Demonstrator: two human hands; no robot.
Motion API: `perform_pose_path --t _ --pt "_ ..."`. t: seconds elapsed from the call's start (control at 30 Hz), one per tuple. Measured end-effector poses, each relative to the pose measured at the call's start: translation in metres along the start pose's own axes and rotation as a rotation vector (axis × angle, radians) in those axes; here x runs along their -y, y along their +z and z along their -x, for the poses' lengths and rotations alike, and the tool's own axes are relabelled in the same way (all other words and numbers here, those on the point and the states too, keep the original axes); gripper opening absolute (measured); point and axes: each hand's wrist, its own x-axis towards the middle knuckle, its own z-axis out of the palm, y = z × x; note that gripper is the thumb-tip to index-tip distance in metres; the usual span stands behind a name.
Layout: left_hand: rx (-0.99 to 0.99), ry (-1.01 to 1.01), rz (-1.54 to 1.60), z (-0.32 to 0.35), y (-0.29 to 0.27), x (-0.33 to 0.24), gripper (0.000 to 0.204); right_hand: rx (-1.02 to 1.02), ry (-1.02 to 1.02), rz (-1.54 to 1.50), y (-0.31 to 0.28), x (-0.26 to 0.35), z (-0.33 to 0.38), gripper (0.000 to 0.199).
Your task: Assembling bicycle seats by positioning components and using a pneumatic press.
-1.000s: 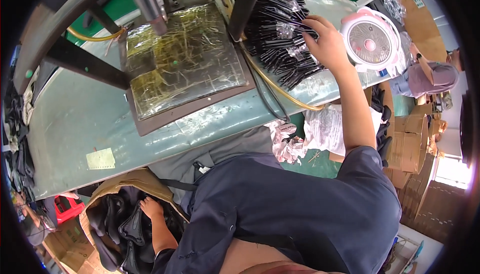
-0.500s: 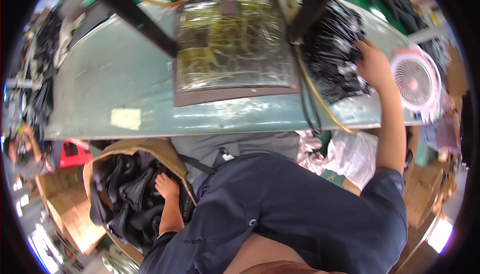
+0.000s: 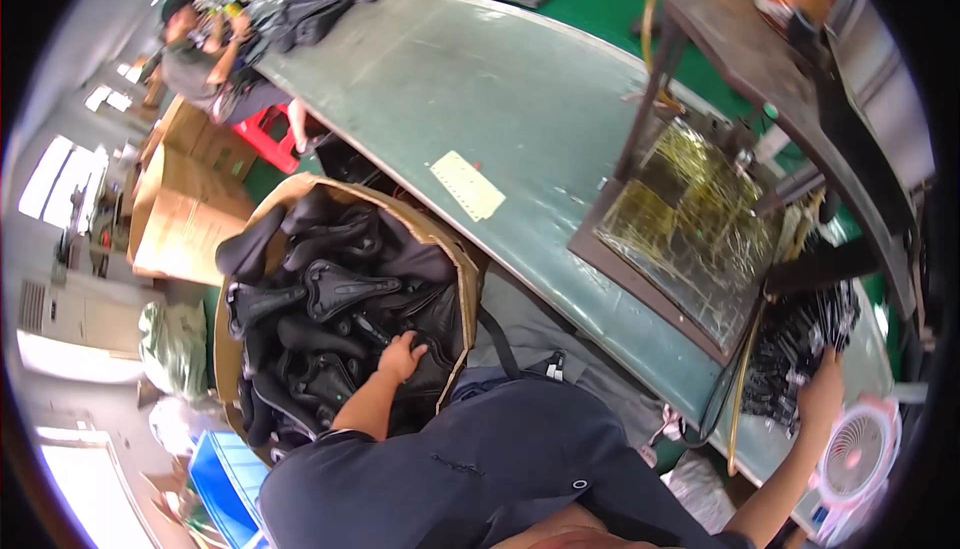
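Observation:
A cardboard box (image 3: 468,284) full of black bicycle saddles (image 3: 350,287) stands at the left, beside the table. Inside its right side, my left hand (image 3: 401,359) has its fingers bent over the edge of a dark saddle, partly hiding it. Far to the right, my right arm reaches out over the table. There my right hand (image 3: 822,389) is closed at the edge of a pile of shiny black strips (image 3: 785,354), its fingertips partly hidden. A pink-and-white fan (image 3: 856,452) stands close to that hand.
A dark metal frame (image 3: 835,99) rises over a plate covered with clear film (image 3: 700,239). A yellow hose (image 3: 741,409) hangs over the table's front edge. Pale paper (image 3: 467,186) lies on the green table (image 3: 400,79). Another person (image 3: 195,69) sits at the far left, near cartons (image 3: 190,214).
My view has swung to the left, bringing more of the saddle box into sight. My left hand stays among the saddles, and my right hand remains at the black strips.

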Motion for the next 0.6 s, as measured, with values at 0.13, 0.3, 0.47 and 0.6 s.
perform_pose_path --t 0.13,0.3,0.47,0.6 --pt "-0.202 -0.026 0.124 0.003 -0.135 -0.044 0.061 -0.023 -0.047 0.166 -0.008 0.001 0.002 0.060" --pt "-0.479 -0.148 0.816 0.009 -0.291 -0.113 0.053 0.036 -0.018 0.217 -0.017 0.022 0.001 0.076" --pt "0.063 0.221 1.663 -0.004 -0.307 -0.230 0.050 -0.061 -0.151 0.148 -0.034 0.041 0.009 0.086" --pt "0.464 0.012 1.897 -0.010 -0.237 -0.334 0.050 -0.176 -0.292 -0.112 -0.027 0.043 0.010 0.079"
